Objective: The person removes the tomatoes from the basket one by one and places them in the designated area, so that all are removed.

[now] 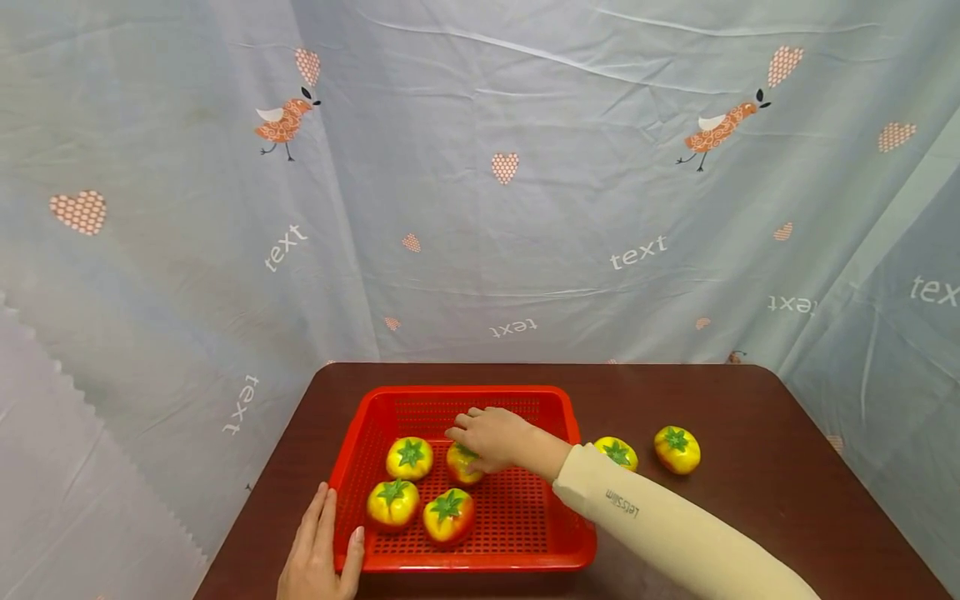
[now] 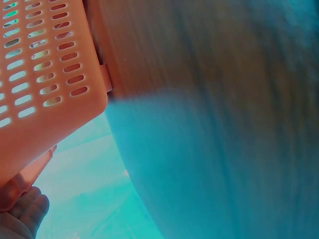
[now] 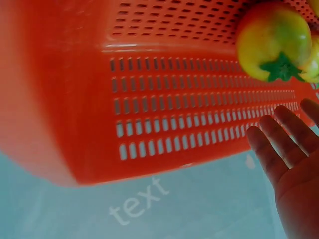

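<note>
A red plastic basket (image 1: pixel 480 562) with slotted walls holds several yellow-red tomatoes, among them a front one (image 1: pixel 448 517) and a left one (image 1: pixel 393 505), all with green star-shaped tops. My left hand (image 1: pixel 318 550) holds the basket's near left corner, thumb over the rim and fingers along the outside wall. Inside the basket, my right hand (image 1: pixel 495 437) hovers over another tomato (image 1: pixel 459 465) and partly hides it. The right wrist view has the fingers (image 3: pixel 286 137) of that hand extended, just below a tomato (image 3: pixel 274 40) and apart from it.
Two more tomatoes lie on the dark brown table (image 1: pixel 750 517) right of the basket: one (image 1: pixel 677 450) in full view, the other (image 1: pixel 617 452) partly behind the right sleeve (image 1: pixel 660 525). A pale printed curtain (image 1: pixel 570 208) hangs behind the table and along its sides.
</note>
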Demonstrator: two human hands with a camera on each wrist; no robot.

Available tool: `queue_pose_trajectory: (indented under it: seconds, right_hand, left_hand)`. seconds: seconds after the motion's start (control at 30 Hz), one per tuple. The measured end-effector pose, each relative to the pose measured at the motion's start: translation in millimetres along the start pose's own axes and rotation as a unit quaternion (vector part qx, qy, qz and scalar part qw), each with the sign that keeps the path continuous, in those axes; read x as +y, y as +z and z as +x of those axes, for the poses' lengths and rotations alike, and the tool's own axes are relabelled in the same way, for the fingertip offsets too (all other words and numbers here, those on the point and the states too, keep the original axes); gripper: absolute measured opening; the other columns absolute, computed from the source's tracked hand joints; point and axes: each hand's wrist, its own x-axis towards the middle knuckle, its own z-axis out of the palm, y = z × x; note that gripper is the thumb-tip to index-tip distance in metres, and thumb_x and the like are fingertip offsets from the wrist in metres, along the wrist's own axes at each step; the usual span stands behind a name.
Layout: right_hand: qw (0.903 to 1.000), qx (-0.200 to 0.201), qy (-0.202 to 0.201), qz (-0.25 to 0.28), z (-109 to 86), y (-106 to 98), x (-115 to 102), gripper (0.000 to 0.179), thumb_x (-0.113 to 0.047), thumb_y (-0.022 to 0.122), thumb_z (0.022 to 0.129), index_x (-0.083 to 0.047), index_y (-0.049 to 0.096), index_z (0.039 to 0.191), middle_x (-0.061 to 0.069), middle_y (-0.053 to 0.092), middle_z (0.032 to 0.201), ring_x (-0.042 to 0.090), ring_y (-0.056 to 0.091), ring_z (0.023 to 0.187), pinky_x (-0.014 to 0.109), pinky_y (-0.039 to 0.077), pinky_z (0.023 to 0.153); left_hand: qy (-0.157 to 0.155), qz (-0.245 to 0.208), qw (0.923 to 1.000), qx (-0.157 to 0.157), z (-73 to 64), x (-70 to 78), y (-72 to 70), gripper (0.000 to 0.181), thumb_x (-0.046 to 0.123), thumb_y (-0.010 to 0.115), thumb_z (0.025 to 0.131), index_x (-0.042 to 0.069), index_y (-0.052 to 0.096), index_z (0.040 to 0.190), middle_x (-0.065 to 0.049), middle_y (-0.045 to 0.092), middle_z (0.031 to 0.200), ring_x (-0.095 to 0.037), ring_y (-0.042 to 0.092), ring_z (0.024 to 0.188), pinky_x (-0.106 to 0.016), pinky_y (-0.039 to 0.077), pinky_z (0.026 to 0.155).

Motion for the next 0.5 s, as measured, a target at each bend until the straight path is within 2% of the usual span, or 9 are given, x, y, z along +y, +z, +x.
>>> queue_pose_trajectory:
  seconds: [0.03, 0.07, 0.13, 0.17, 0.3, 0.5]
  right_hand:
    - [1.0000, -0.005, -0.001, -0.001, 2.5, -0.2, -2.0, 0.062, -0.052, 0.061, 0.091, -0.023, 0.046, 0.145, -0.005, 0.055, 0.136, 0.013, 0.055, 0.122, 0.026, 0.049, 0.098]
    - [1.0000, -0.009, -0.003, -0.003, 4.9, -0.2, -4.1, 0.062, -0.053, 0.060, 0.091, -0.023, 0.046, 0.145, -0.005, 0.055, 0.136, 0.012, 0.054, 0.123, 0.026, 0.049, 0.098]
    - [0.9998, -0.020, -0.002, -0.003, 8.8, 0.5, -8.2, 0.064, -0.055, 0.060, 0.091, -0.025, 0.045, 0.145, -0.005, 0.053, 0.140, 0.013, 0.052, 0.127, 0.027, 0.048, 0.100]
    - [0.9997, -0.026, 0.000, -0.003, 10.3, 0.9, -10.2, 0.065, -0.056, 0.060, 0.091, -0.025, 0.045, 0.146, -0.004, 0.052, 0.142, 0.013, 0.051, 0.129, 0.028, 0.048, 0.102]
    - [0.9991, -0.041, 0.005, 0.004, 14.2, 2.9, -17.5, 0.065, -0.057, 0.060, 0.090, -0.027, 0.045, 0.146, -0.004, 0.049, 0.146, 0.014, 0.049, 0.134, 0.030, 0.045, 0.106]
    - [0.9989, -0.041, -0.011, -0.021, 13.5, 3.8, -25.2, 0.050, -0.055, 0.059, 0.091, -0.031, 0.053, 0.134, -0.009, 0.056, 0.130, 0.009, 0.055, 0.118, 0.023, 0.050, 0.093]
  left_hand:
    - [0.001, 0.001, 1.0000, -0.001, 0.0, 0.2, -0.1, 0.068, 0.019, 0.072, 0.076, -0.004, 0.052, 0.136, -0.020, 0.052, 0.141, -0.039, 0.056, 0.116, -0.026, 0.038, 0.110]
    - [0.001, 0.002, 1.0000, -0.003, 0.1, 0.5, -0.3, 0.068, 0.018, 0.072, 0.075, -0.005, 0.052, 0.136, -0.021, 0.051, 0.140, -0.039, 0.056, 0.116, -0.034, 0.043, 0.106]
    - [-0.001, 0.006, 1.0000, -0.008, -0.1, 1.4, -0.7, 0.068, 0.018, 0.072, 0.075, -0.005, 0.052, 0.136, -0.021, 0.051, 0.140, -0.040, 0.056, 0.115, -0.051, 0.049, 0.090]
    - [-0.001, 0.008, 0.9999, -0.011, 0.0, 1.7, -1.0, 0.068, 0.018, 0.073, 0.075, -0.006, 0.052, 0.136, -0.022, 0.051, 0.140, -0.040, 0.056, 0.115, -0.055, 0.049, 0.083]
    - [-0.002, 0.007, 0.9999, -0.015, 0.0, 2.2, -1.8, 0.068, 0.017, 0.073, 0.074, -0.007, 0.052, 0.135, -0.023, 0.051, 0.139, -0.041, 0.056, 0.115, -0.057, 0.050, 0.083]
    - [-0.002, 0.004, 0.9999, -0.011, 0.2, 1.5, -2.3, 0.068, 0.017, 0.073, 0.074, -0.006, 0.052, 0.135, -0.022, 0.051, 0.140, -0.039, 0.056, 0.115, -0.055, 0.048, 0.083]
